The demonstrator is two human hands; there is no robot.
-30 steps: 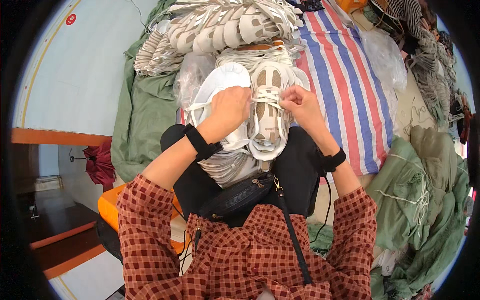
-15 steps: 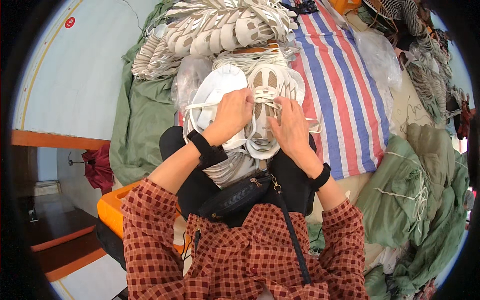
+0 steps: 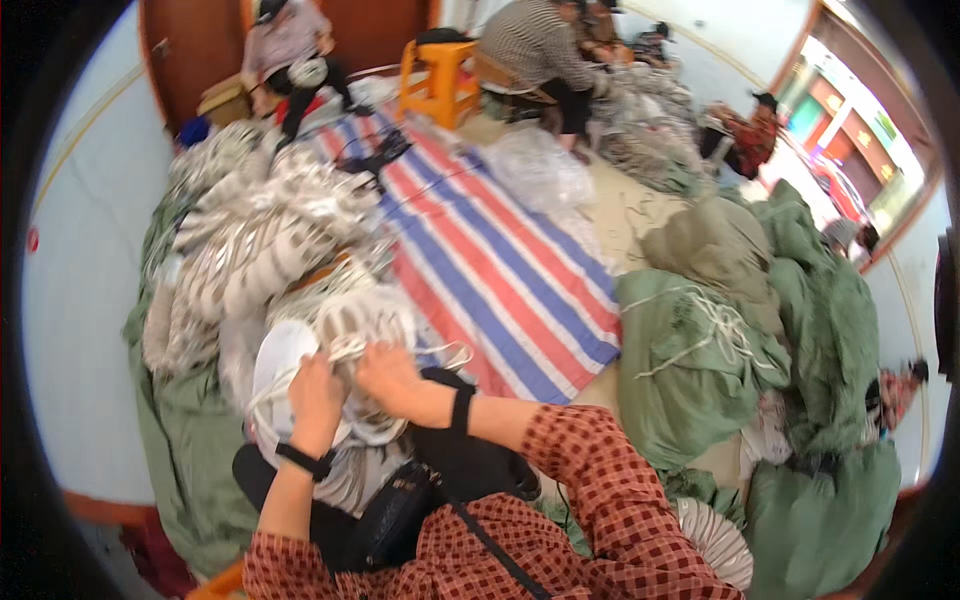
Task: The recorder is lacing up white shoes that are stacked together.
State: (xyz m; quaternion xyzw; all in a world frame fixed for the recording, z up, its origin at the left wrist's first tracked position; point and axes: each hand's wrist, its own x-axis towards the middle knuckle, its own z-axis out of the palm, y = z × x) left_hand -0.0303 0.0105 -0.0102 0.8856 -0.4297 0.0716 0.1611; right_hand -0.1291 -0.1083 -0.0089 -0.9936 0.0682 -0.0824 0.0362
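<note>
A beige and white shoe upper [image 3: 372, 318] rests in front of me above my lap, slightly blurred. Pale shoelaces [image 3: 345, 350] cross its front, and one loose end loops out to the right. My left hand [image 3: 316, 392] is closed, its fingertips pinching the lace at the upper's left side. Close beside it, my right hand [image 3: 390, 380] is also closed on the lace, its fingers bent toward the left hand. A second upper with a smooth white inside [image 3: 284, 348] lies by my left hand. Stacked uppers show partly beneath my wrists.
Beyond my hands rises a large heap of shoe uppers [image 3: 255, 235]. A red, white and blue striped sheet [image 3: 490, 270] covers the floor to the right, with clear plastic [image 3: 540, 170] past it. Green sacks [image 3: 690, 370] stand at the right. Several people sit farther off, near an orange stool [image 3: 437, 85].
The view has swung up and right, bringing the room and other people into sight. Both hands stay at the laces; my right hand's fingers have closed in nearer the left.
</note>
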